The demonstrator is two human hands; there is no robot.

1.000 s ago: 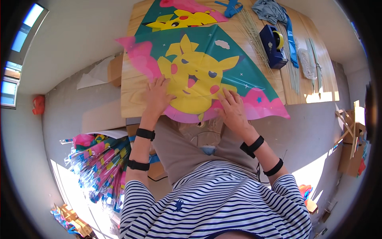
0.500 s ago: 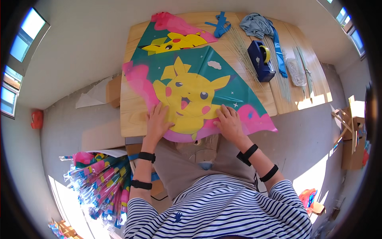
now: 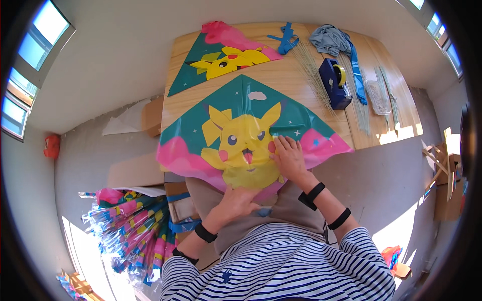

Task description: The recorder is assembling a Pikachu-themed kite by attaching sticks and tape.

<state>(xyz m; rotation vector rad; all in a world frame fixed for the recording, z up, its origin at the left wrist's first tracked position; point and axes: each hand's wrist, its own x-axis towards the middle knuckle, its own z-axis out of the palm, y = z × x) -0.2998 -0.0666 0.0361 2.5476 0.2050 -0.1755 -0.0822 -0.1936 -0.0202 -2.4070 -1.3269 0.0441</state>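
A diamond-shaped kite [image 3: 246,128] of thin green, pink and yellow sheet, printed with a yellow cartoon character, lies at the table's near edge. Its lower corner hangs over my lap. My left hand [image 3: 238,203] is at that lower edge, its fingers partly hidden by the sheet, and appears to grip it. On the right half of the print rests my right hand [image 3: 290,158], flat with fingers stretched out. Behind, a second kite [image 3: 201,72] of the same print lies folded on the table.
A blue tape dispenser [image 3: 335,83] stands on the wooden table [image 3: 188,50] at right, among thin rods [image 3: 314,75], blue strips [image 3: 286,40], grey cloth [image 3: 329,40] and a clear plastic box [image 3: 377,98]. Packaged colourful kites [image 3: 133,226] are piled at lower left.
The kite has turned and slid toward me, apart from the folded one. My left hand has moved from its left side down to the lower corner; my right hand stays on the sheet.
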